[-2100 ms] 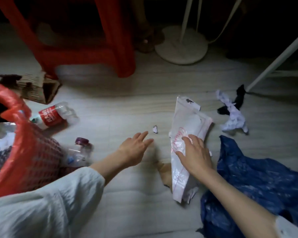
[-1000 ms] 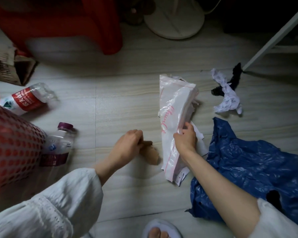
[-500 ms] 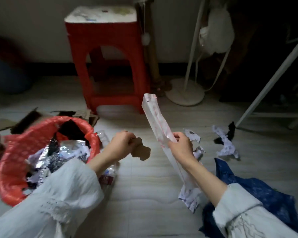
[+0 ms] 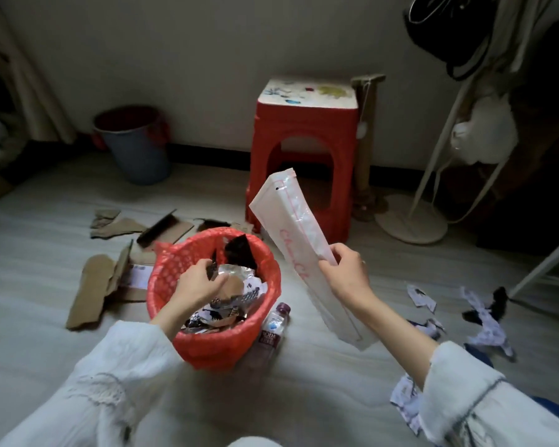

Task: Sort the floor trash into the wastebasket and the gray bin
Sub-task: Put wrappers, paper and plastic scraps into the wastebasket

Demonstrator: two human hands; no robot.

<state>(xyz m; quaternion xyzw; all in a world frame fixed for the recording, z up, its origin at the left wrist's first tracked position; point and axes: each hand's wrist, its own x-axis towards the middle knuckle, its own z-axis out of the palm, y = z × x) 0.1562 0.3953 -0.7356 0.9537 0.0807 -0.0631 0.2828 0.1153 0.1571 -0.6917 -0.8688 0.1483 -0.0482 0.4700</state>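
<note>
Left hand over the wastebasket; right hand holds a flat white bag beside it.

The left hand hangs above the open mouth of the red wastebasket, fingers curled around a brown cardboard scrap — whether the scrap is pinched or already lying on the heap cannot be told. Right of the wastebasket, the right hand pinches the white plastic bag at mid-length, its top raised toward the red stool. Judgement: the bag is light, limp and slick — folding it or gripping nearer one end would curb flopping. The gray bin stands against the wall, well behind the wastebasket. A plastic bottle leans against the wastebasket's right side.
</note>
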